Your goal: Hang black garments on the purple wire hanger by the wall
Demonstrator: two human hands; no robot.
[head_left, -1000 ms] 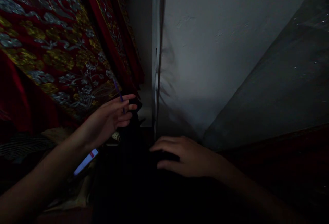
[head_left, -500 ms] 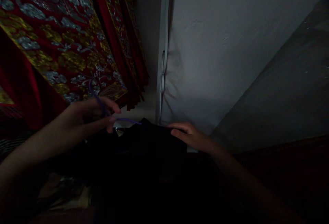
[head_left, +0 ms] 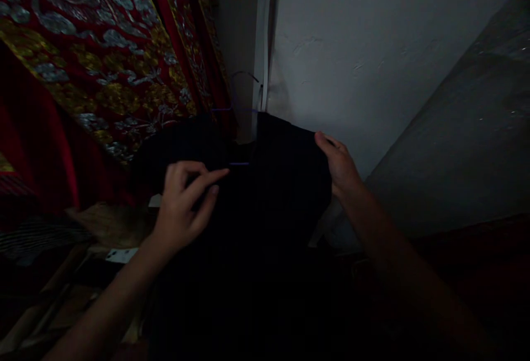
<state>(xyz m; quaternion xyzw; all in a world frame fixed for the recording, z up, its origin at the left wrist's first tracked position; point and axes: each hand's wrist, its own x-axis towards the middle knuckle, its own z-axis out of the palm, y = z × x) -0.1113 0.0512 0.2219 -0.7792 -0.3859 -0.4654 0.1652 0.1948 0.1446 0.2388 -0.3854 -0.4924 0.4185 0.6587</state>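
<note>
A black garment (head_left: pixel 281 184), probably a shirt, hangs in front of me on a thin purple clothes hanger (head_left: pixel 239 163). The hanger's hook rises above the neckline, and its lower bar shows inside the neck opening. My right hand (head_left: pixel 342 162) pinches the garment's right shoulder edge, thumb on the front and fingers behind. Over the left part of the chest, just below the neck opening, my left hand (head_left: pixel 186 201) has its index finger stretched out and thumb apart, with nothing seen in it. Darkness hides the garment's lower part.
A red cloth with gold and silver sequins (head_left: pixel 116 96) hangs at the left. Behind the garment is a pale wall (head_left: pixel 351 35) with a light vertical strip (head_left: pixel 261 30). Cluttered items, including a small white card-like piece (head_left: pixel 121 255), lie at lower left.
The hanger's hook and shoulders now show upright above the garment's neck. My left hand has let go of the purple hanger and moved right; my right hand has moved up and right along the shoulder.
</note>
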